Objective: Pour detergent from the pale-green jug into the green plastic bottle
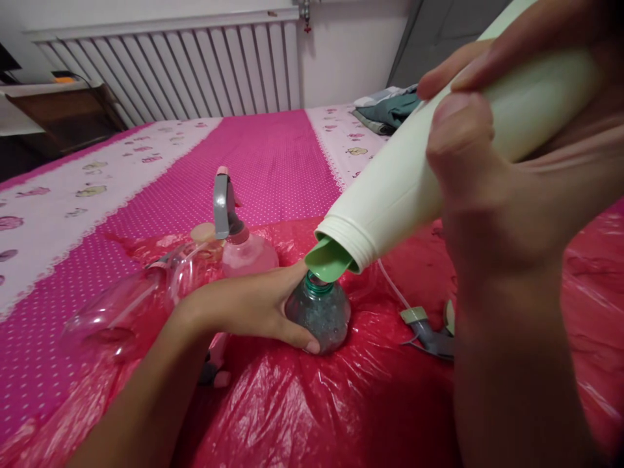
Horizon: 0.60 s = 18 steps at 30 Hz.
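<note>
My left hand is wrapped round a clear, dark-tinted spray bottle body with a green threaded neck, standing upright on red plastic sheeting. In my right hand is a large pale-green plastic bottle, tilted down to the left. Its green pouring spout sits right at the small bottle's mouth. I cannot tell whether liquid is flowing. To the right lies a grey spray trigger head with a pale collar and a thin tube, partly hidden by my right wrist.
A pink spray bottle with a grey trigger stands beyond my left hand. Clear empty bottles lie left of it. A pink patterned bedspread spreads behind, with folded clothes on it. A radiator lines the wall.
</note>
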Tool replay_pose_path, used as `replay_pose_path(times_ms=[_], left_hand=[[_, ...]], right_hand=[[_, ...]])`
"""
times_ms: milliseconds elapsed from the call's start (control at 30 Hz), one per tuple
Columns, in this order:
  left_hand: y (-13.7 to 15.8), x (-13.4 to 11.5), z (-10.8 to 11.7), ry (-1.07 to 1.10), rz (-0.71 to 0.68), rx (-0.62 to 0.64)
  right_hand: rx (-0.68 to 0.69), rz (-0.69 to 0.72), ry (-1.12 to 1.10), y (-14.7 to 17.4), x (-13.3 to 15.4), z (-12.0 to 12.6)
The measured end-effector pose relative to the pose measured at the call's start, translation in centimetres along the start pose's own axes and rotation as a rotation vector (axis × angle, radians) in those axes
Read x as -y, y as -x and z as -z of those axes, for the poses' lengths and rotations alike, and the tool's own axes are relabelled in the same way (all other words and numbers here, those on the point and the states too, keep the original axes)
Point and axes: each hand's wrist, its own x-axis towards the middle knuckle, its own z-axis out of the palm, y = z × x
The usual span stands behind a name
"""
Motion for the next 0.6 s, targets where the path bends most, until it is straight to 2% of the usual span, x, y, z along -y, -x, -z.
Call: replay_pose_path(times_ms=[133,267,400,600], left_hand=[[-0.02,-0.07,0.02,-0.018,-0.032,-0.031],[-0.01,-0.02,0.06,-0.003,-0.015,-0.022],[-0.02,0.07,0.07,-0.006,0.007,-0.008],[-0.02,0.22,0.02,-0.001,-0.009,-0.012]], right_hand=[[-0.020,0.047,-0.083,-0.11,-0.05,-0.10],[0.033,0.020,-0.009,-0.04,0.24,0.09],[-0.002,0.098,-0.099,-0.24,0.06,-0.08],[0.033,0.060,-0.067,-0.52,0.50,-0.03]])
